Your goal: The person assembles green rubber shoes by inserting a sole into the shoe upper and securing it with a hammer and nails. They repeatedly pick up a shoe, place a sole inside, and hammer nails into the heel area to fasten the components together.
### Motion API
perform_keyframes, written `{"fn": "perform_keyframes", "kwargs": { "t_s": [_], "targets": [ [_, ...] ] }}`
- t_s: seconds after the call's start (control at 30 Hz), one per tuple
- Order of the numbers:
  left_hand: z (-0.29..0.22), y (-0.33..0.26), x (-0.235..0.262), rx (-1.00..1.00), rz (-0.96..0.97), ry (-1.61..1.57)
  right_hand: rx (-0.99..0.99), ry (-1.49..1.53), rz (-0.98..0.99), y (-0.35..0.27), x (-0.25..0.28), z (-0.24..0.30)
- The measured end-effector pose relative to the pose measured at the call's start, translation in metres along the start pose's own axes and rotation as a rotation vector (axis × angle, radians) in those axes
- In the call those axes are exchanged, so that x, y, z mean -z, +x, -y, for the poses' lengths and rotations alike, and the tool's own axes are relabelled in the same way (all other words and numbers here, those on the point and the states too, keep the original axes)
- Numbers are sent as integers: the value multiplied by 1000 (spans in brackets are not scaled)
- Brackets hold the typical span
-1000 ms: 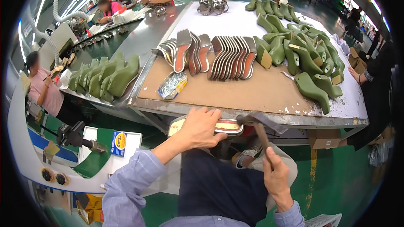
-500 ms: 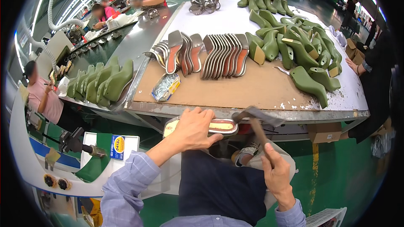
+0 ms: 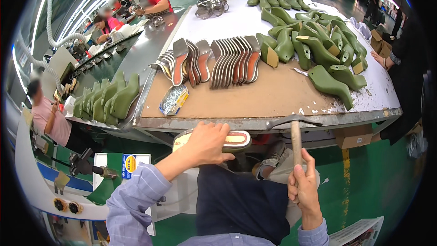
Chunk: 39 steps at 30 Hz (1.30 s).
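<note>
My left hand [image 3: 207, 145] wraps over a shoe last, steadying it sole side up in front of the table's near edge. On its upturned bottom lies an insole [image 3: 237, 139], pale yellow and reddish-brown inside a light rim. My palm covers the insole's middle, and most of the last is hidden below. To the right, my right hand [image 3: 304, 187] grips a hammer [image 3: 296, 142] by its wooden handle. The dark metal head is raised level with the table edge, apart from the last.
Ahead stands a table [image 3: 255, 105] with a row of insoles [image 3: 233, 61], an open box of small nails [image 3: 173, 100] and piled green shoe lasts [image 3: 327, 84]. More lasts [image 3: 123, 96] line the left bench. A person's hand [image 3: 380, 59] rests at the table's right edge. Other people work at far left.
The hammer has swung right, away from the end of the insole, and its handle now stands more upright. My left hand keeps its hold on the shoe last. The whole view has shifted slightly.
</note>
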<state>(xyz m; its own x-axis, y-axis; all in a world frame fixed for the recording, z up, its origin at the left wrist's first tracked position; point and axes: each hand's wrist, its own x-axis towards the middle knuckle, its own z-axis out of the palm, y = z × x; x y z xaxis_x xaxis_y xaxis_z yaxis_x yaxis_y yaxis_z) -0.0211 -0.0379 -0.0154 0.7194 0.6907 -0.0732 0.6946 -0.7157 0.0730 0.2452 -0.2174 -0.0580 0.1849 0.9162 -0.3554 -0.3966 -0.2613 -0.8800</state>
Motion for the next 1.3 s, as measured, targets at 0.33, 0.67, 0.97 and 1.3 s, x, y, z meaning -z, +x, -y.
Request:
{"fn": "perform_keyframes", "kwargs": {
  "t_s": [0.33, 0.67, 0.97, 1.3],
  "targets": [
    [23, -33, 9, 186, -105, -260, 469, 324, -633, -20, 57, 33],
    [40, -34, -14, 176, -125, -462, -54, -108, -44, -7, -6, -76],
    [30, -29, -4, 151, -166, -373, 530, 403, -596, -29, 99, -27],
    [28, -25, -11, 104, -162, -397, 268, 290, -636, -19, 64, -1]
  ]
}}
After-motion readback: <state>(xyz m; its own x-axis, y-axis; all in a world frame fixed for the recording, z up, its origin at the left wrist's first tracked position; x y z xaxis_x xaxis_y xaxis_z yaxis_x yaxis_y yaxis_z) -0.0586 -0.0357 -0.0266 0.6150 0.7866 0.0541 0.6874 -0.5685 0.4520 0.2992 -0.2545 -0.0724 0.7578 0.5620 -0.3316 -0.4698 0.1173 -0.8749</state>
